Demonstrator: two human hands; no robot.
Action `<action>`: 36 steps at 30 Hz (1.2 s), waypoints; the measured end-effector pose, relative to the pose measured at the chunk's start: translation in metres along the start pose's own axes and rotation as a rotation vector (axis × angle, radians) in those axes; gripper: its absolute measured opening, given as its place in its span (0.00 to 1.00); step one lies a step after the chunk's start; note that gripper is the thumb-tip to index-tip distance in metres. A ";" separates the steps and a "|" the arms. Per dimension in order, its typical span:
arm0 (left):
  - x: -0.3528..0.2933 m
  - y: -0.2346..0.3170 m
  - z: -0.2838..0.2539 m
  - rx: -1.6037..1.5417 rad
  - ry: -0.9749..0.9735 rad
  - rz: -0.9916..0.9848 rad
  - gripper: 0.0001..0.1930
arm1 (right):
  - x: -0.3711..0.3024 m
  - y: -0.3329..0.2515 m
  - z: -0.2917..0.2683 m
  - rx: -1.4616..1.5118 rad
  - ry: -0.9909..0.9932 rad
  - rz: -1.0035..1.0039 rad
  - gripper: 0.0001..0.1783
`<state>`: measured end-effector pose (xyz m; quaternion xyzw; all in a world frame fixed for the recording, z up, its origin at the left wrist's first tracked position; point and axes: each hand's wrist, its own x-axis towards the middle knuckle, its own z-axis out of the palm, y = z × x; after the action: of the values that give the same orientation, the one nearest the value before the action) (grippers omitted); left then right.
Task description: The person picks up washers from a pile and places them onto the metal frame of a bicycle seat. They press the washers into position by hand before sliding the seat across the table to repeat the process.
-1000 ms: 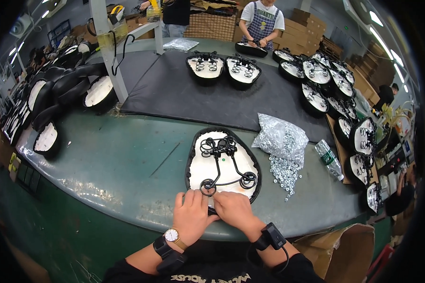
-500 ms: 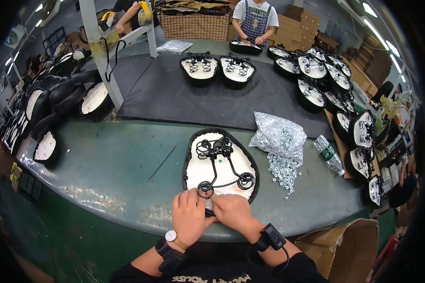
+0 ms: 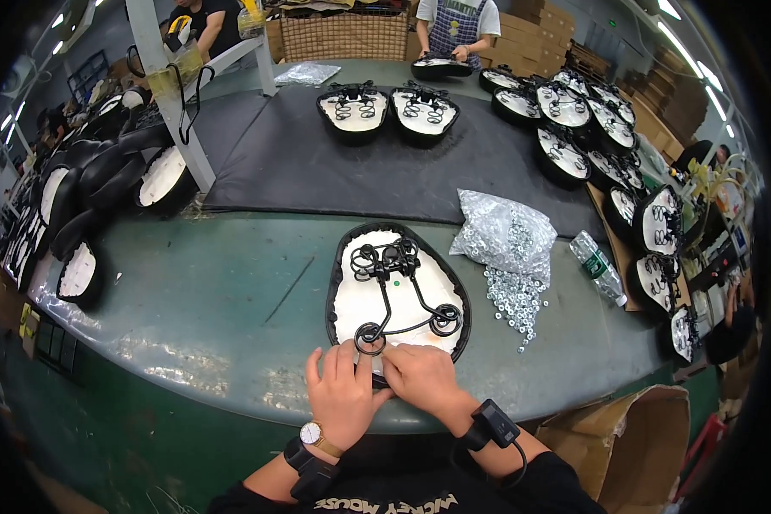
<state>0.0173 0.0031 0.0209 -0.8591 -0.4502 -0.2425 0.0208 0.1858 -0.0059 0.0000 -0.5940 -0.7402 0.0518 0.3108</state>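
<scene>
An upside-down bicycle saddle (image 3: pixel 360 300) lies on the green tabletop before me, with a black rim and a white underside. A black wire spring frame (image 3: pixel 387 300) with coils is mounted on it. My left hand (image 3: pixel 341 390) grips the saddle's near edge, its fingers by the near-left coil (image 3: pixel 370 339). My right hand (image 3: pixel 421 375) is closed right beside that coil, fingertips bunched; whatever they pinch is hidden. To the right, small metal nuts (image 3: pixel 516 304) spill from a clear plastic bag (image 3: pixel 505 240).
A plastic bottle (image 3: pixel 597 267) lies right of the bag. Two more saddles stand on a black mat (image 3: pixel 274 163), with several piled at right and left. A metal post (image 3: pixel 176 98) rises at left. A co-worker (image 3: pixel 458 30) handles a saddle across the table. An open carton (image 3: pixel 617 445) stands lower right.
The view has shifted slightly, so the table's contents sit a little higher. My hands stay at the same coil with small finger movements. The co-worker opposite has tilted up the saddle there.
</scene>
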 end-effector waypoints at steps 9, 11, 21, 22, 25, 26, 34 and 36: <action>0.000 0.000 0.001 0.004 -0.016 -0.022 0.40 | 0.002 0.001 -0.009 0.092 -0.087 -0.014 0.09; 0.001 -0.003 -0.001 -0.039 -0.030 -0.004 0.41 | 0.001 0.001 -0.009 0.088 -0.103 -0.016 0.09; -0.003 -0.007 0.008 -0.100 0.008 0.007 0.41 | 0.003 0.001 -0.007 0.069 -0.080 -0.007 0.08; -0.003 -0.008 0.009 -0.096 0.011 0.014 0.43 | 0.002 0.001 -0.006 0.084 -0.081 -0.007 0.08; -0.004 -0.011 0.011 -0.095 0.003 0.024 0.45 | 0.003 0.000 -0.008 0.095 -0.070 -0.010 0.08; -0.005 -0.012 0.011 -0.098 -0.008 0.027 0.47 | 0.003 0.000 -0.008 0.095 -0.071 -0.010 0.08; -0.012 -0.019 0.018 -0.116 -0.031 0.038 0.49 | 0.007 -0.001 -0.004 0.004 -0.065 -0.087 0.10; -0.014 -0.021 0.019 -0.101 -0.038 0.044 0.50 | 0.004 -0.001 -0.005 0.000 -0.049 -0.100 0.10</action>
<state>0.0020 0.0098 -0.0061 -0.8731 -0.4189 -0.2479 -0.0259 0.1868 -0.0039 0.0062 -0.5550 -0.7762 0.0507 0.2948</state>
